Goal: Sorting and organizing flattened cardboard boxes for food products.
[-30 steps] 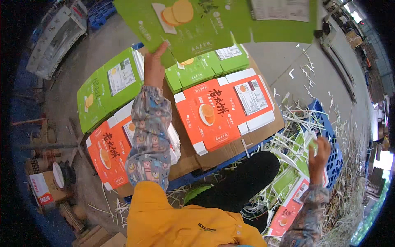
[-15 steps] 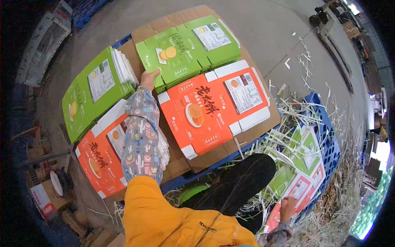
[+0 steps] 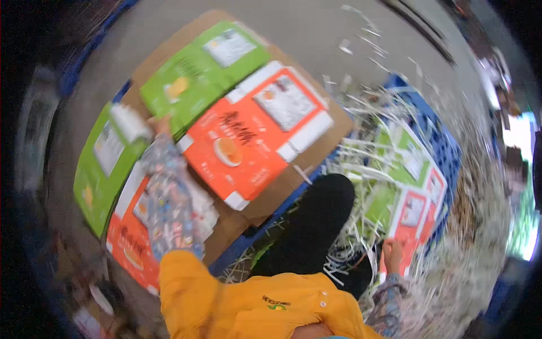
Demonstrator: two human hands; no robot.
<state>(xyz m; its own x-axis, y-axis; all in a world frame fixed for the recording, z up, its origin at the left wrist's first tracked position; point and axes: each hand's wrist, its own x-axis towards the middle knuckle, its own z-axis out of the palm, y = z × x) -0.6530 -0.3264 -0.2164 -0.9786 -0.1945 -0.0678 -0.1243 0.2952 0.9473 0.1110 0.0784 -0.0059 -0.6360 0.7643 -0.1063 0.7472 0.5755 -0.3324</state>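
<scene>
My left hand is at the near left corner of a stack of flat green printed cartons. Its fingers are blurred, so I cannot see whether they grip the stack. Close by on the right lies a stack of flat orange cartons with white flaps. Beyond my left sleeve is another green stack, and a second orange stack is partly covered by that arm. Low on the right, my right hand is closed at the edge of an orange carton sheet lying among paper strips.
Brown cardboard lies under the stacks, on a blue pallet. To the right, another blue plastic pallet bears green and orange sheets and loose white strips. My black-clad leg is between them. More shredded paper covers the floor at right.
The whole view has shifted, with the stacks now farther left and blurred. My left hand stays beside the green stack. My right hand has moved up along the orange carton sheet.
</scene>
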